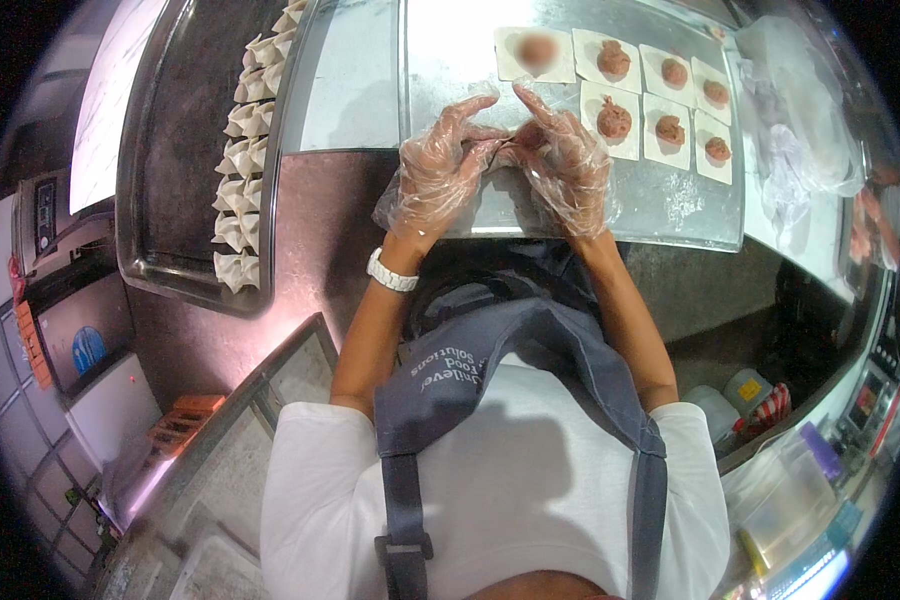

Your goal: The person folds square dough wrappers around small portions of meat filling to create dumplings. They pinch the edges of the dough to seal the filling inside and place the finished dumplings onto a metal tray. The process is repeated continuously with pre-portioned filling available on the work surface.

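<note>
My left hand [444, 161] and my right hand [564, 161], both in clear plastic gloves, meet fingertip to fingertip above the near edge of a metal tray [450, 97]. Between them they pinch what looks like a wonton [507, 154], mostly hidden by the fingers. Both index fingers point up and away from it. Beyond and right of my hands, several square wrappers lie flat in two rows, each with a lump of minced filling. The nearest are a far wrapper [504, 67] and one [589, 139] beside my right hand.
At the left, a dark baking tray [172, 150] carries folded wontons [244, 157] along its right side. Clear plastic bags [802, 112] lie right of the metal tray. Plastic containers [780, 487] stand at lower right, and an orange crate [184, 424] sits low at left.
</note>
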A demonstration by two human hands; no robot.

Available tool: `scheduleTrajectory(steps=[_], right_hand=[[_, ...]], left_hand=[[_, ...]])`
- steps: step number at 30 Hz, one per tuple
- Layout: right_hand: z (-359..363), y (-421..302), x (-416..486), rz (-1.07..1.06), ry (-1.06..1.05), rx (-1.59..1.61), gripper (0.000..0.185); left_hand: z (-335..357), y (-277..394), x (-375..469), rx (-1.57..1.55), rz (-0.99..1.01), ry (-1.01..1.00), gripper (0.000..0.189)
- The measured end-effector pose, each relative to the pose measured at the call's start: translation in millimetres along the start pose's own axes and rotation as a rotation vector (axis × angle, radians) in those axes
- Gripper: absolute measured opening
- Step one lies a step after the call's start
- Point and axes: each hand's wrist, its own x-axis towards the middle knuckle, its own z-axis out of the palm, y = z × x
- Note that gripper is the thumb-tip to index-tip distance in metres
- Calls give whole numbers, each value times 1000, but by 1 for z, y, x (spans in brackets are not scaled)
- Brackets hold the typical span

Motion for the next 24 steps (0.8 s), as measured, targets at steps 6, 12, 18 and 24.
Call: scheduleTrajectory(steps=[6,12,18,24], right_hand=[[3,2,-2,89,1,108,69],[5,6,-2,107,-1,121,63],[5,8,-4,115,-2,116,61],[-5,2,6,23,-79,-81,54]], left_hand=[[-1,1,1,-12,-56,-16,43],[-2,4,1,34,-48,17,45],[0,4,0,-59,-135,42,53],[-1,2,0,-92,-155,84,52]])
